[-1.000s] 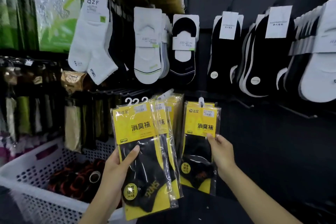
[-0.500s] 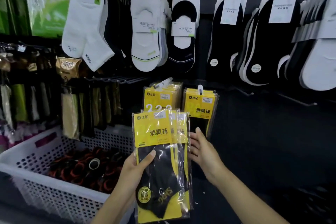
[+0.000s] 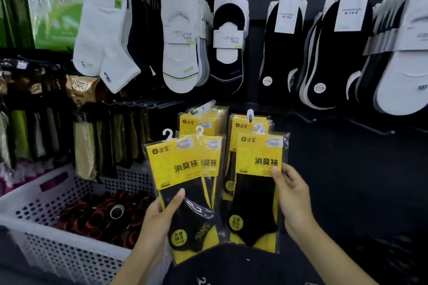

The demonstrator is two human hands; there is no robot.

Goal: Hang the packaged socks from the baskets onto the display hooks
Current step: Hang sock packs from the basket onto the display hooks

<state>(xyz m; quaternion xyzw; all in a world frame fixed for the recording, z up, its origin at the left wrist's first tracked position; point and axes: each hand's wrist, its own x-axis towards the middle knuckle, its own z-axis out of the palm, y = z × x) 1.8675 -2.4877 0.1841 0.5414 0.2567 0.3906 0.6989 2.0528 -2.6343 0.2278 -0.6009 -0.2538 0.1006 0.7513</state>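
Head cam. Progress, as we judge it: partway. Two stacks of yellow sock packs already hang side by side on the lower hooks near frame centre: the left stack [image 3: 205,120] and the right stack [image 3: 249,122].

Not yet hung is what we hold. Our left hand [image 3: 159,217], approx 6 o'clock, grips a small bunch of packs [image 3: 176,162]. Two fronts show, poss. more behind, can't tell. The thumb lies across the front and the fingers are hidden behind.

Our right hand [image 3: 294,196], approx 5 o'clock, grasps a single pack [image 3: 257,192] by its right edge, thumb on the front, fingers curled round the back. Its white hanger tab sits just in front of the right stack, prob. not on the hook yet. That pack looks next to go up, then the left bunch. A bare hook [image 3: 391,132] juts out at 3 o'clock, so there's room left.

Containers: one white perforated basket [image 3: 46,222] at 8 o'clock, just left of our left hand. Inside is a heap of dark rolled items w/ red bands [image 3: 97,217], one w/ a pale ring. It's too blurry to say what they are. No yellow packs are visible in it. No other basket is in frame, so we can't tell how much stock remains.

At 12 o'clock the upper row of socks [image 3: 180,53], white & black on card hangers, looks well filled.
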